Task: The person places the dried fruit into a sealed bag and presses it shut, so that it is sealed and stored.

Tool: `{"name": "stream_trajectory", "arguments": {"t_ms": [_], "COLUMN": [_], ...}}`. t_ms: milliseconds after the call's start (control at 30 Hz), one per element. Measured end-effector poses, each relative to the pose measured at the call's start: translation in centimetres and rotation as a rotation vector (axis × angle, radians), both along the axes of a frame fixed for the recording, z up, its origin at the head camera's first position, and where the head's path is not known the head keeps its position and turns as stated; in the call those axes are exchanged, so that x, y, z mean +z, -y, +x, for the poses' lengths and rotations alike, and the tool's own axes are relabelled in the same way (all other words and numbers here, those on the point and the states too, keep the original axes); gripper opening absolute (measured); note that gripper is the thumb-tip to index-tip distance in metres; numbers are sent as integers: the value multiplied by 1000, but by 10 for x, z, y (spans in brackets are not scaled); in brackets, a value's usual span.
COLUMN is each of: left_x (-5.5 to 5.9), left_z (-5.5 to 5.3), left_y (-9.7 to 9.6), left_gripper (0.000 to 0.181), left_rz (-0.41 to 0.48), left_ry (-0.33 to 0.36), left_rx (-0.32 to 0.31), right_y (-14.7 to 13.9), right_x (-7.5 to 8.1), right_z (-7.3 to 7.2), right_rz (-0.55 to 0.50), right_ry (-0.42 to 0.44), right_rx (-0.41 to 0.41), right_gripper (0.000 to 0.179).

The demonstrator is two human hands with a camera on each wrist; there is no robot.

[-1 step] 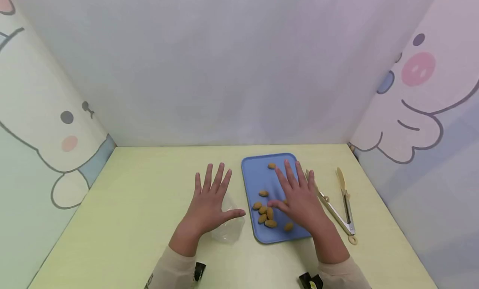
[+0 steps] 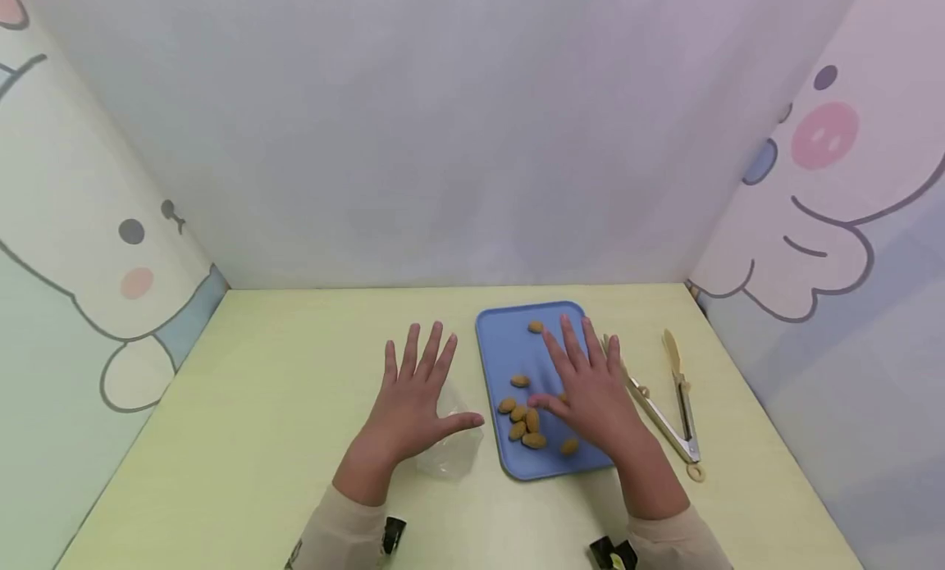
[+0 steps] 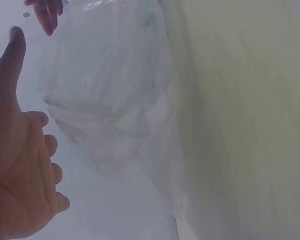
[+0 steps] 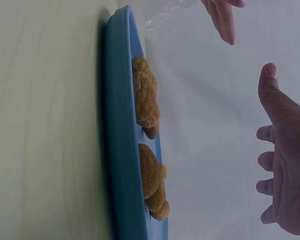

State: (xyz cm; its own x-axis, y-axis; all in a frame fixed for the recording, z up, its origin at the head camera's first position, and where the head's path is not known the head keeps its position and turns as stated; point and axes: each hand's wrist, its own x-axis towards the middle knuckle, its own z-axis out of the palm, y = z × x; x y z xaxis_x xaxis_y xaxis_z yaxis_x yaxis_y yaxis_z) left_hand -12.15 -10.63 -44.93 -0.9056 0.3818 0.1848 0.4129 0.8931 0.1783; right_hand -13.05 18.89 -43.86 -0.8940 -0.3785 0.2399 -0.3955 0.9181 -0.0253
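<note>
My left hand (image 2: 409,414) hovers with fingers spread and holds nothing. Partly beneath it lies a clear plastic bag (image 2: 452,457), which stands up crumpled in the left wrist view (image 3: 115,110). Over the right side of a blue tray (image 2: 496,307) I hold my right hand (image 2: 598,402), its fingers also spread and nothing in them. Several brown, oval, nut-like pieces (image 2: 534,440) lie on the tray, most of them near its front left. The right wrist view shows their rough surface (image 4: 146,97) behind the tray's rim (image 4: 121,125). My right hand hides part of the tray.
Metal tongs (image 2: 687,422) with beige tips and a ring at the hinge lie spread on the table (image 2: 295,389), right of the tray. A pale wall (image 2: 443,143) rises behind the table, with cartoon-printed panels (image 2: 827,209) at both sides.
</note>
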Motion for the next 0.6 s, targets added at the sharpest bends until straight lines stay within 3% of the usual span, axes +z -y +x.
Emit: {"name": "stream_trajectory", "arguments": {"t_ms": [100,367,600], "left_x": [1,13,20], "left_z": [1,6,9], "left_y": [3,18,27], "left_gripper": [114,125,136], "left_rz": [30,173,206], "left_ry": [55,317,473], "left_rx": [-25,-111,-132], "right_y": [0,-10,-29], "right_x": [2,12,24], "right_z": [1,4,1], "right_rz": [-23,-132,-204], "right_ry": [17,82,73], "right_rx": [0,-15,-46], "right_gripper": [98,97,96]}}
